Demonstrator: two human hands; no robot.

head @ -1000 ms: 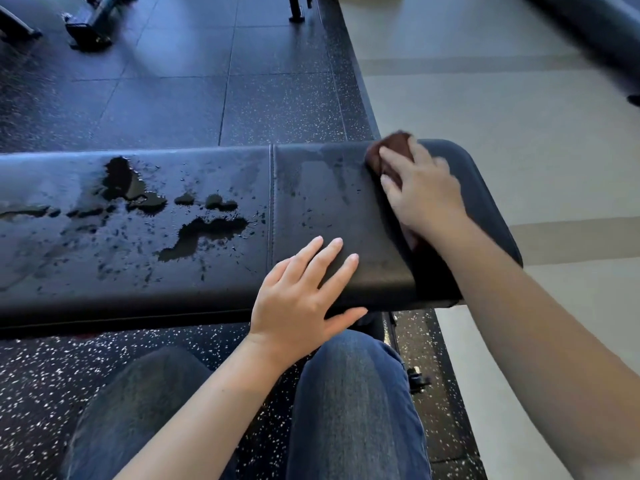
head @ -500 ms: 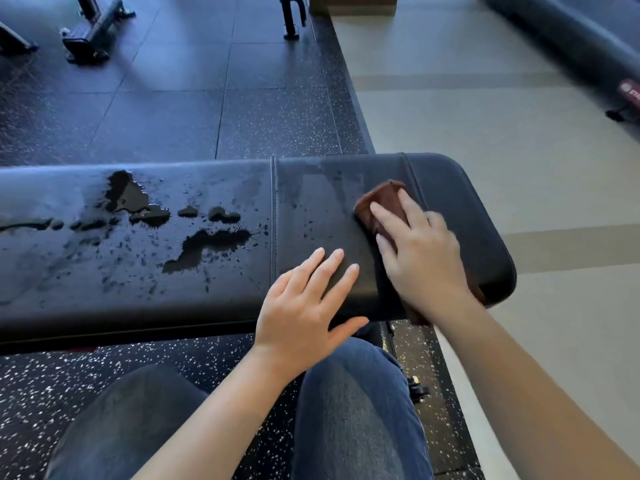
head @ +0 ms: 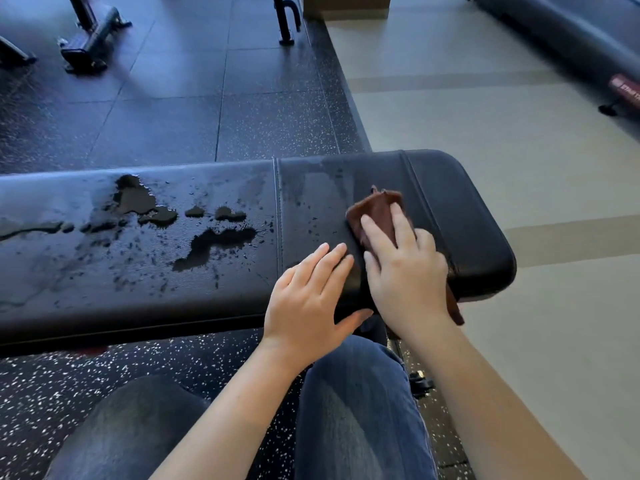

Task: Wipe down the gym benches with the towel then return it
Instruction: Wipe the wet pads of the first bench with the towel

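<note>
Presses down on the brown towel (head: 377, 209) with the right hand (head: 405, 271), fingers spread and nearly straight, pinching nothing. Braces with the left hand (head: 304, 299) just beside it, palm flat and fingers relaxed on the padded surface (head: 460, 237), gripping nothing. Has the cloth bunched under the right fingers, with one tail hanging off the near edge below the right wrist.

Probably light, soft and limp; likely heavier and clingier once soaked. Best gathered at the middle into a wad under the palm, not taken by a corner, to avoid trailing. Should glide easily over the slick wet vinyl.

Out beyond the left hand: puddles (head: 214, 244) and droplets not yet wiped. Far past the right hand, across the pale floor: a second bench (head: 554, 36).
</note>
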